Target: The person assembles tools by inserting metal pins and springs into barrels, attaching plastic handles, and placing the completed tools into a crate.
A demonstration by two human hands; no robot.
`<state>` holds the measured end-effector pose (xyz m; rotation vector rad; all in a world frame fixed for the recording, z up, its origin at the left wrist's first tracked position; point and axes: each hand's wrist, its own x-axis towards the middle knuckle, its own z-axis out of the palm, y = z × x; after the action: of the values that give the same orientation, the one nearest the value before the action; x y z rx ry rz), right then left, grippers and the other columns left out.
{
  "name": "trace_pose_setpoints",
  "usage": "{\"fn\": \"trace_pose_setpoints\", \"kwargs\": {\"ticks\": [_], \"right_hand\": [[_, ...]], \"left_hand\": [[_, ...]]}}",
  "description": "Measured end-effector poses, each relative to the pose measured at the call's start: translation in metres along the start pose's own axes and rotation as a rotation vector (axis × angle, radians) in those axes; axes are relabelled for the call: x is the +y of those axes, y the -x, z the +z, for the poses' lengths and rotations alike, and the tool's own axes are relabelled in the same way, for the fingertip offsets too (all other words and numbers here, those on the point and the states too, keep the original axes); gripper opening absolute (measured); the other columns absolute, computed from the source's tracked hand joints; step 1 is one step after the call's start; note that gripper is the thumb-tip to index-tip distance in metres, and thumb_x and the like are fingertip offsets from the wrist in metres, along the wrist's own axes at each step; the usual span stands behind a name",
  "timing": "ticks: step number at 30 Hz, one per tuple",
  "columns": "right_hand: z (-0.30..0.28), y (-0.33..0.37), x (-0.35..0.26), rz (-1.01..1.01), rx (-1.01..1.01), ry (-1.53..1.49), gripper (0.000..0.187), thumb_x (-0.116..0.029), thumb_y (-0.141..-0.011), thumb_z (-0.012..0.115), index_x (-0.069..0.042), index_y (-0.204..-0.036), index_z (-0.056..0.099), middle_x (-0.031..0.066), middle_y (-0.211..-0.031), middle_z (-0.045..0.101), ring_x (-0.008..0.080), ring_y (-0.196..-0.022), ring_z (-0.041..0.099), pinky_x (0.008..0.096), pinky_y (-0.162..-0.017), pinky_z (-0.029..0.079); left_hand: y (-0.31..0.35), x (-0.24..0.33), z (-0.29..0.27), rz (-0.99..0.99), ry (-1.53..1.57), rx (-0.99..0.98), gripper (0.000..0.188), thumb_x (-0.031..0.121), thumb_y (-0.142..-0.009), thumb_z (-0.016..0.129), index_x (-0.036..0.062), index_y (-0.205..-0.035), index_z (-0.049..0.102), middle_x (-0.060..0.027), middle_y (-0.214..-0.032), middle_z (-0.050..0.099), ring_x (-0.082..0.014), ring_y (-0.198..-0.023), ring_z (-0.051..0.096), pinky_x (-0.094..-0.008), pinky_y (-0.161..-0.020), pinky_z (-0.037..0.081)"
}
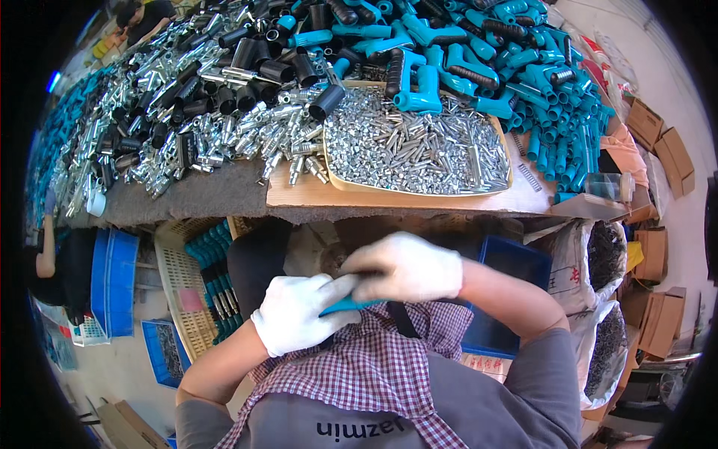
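Both my hands wear white gloves and meet in front of my checked apron, above my lap. My left hand (pixel 303 312) is closed around a teal plastic tool housing (pixel 350 304), most of which is hidden by my fingers. Just above and to the right, my right hand (pixel 411 268) bends over the same spot, its fingers curled and partly blurred by motion. A dark part shows between the two hands. What my right fingers grip cannot be made out.
On the bench ahead, a shallow tray (pixel 419 188) holds small metal pins and sleeves. Behind it are piled teal handles (pixel 553 90), with metal fittings (pixel 284 127) and black cylinders leftward. Below stand a cream crate (pixel 173 288) of teal tools, a blue bin (pixel 493 329) and sacks (pixel 598 329).
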<state>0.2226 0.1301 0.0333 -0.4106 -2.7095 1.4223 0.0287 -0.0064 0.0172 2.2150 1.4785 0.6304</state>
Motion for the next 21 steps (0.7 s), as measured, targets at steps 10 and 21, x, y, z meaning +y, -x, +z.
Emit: {"fn": "trace_pose_setpoints", "kwargs": {"ticks": [10, 21], "right_hand": [[-0.105, -0.026, 0.061, -0.038, 0.601, 1.129, 0.004, -0.015, -0.080, 0.068, -0.014, -0.084, 0.069, 0.0070, -0.089, 0.060, 0.0288, -0.088, 0.061, 0.0408, -0.078, 0.051], [-0.038, -0.011, -0.025, -0.087, 0.185, 0.174, 0.010, -0.008, -0.076, 0.072, -0.005, -0.086, 0.072, 0.0087, -0.086, 0.069, 0.0258, -0.083, 0.068, 0.0354, -0.075, 0.054]], "left_hand": [[0.004, 0.002, -0.010, -0.160, 0.052, 0.115, 0.047, 0.029, -0.073, 0.080, 0.0117, -0.116, 0.069, -0.0125, -0.079, 0.068, -0.0303, -0.072, 0.068, -0.0367, -0.065, 0.054], [0.014, -0.009, -0.019, -0.232, 0.109, 0.101, 0.041, 0.028, -0.076, 0.076, 0.0105, -0.113, 0.069, -0.0134, -0.087, 0.070, -0.0320, -0.080, 0.069, -0.0378, -0.069, 0.054]]}}
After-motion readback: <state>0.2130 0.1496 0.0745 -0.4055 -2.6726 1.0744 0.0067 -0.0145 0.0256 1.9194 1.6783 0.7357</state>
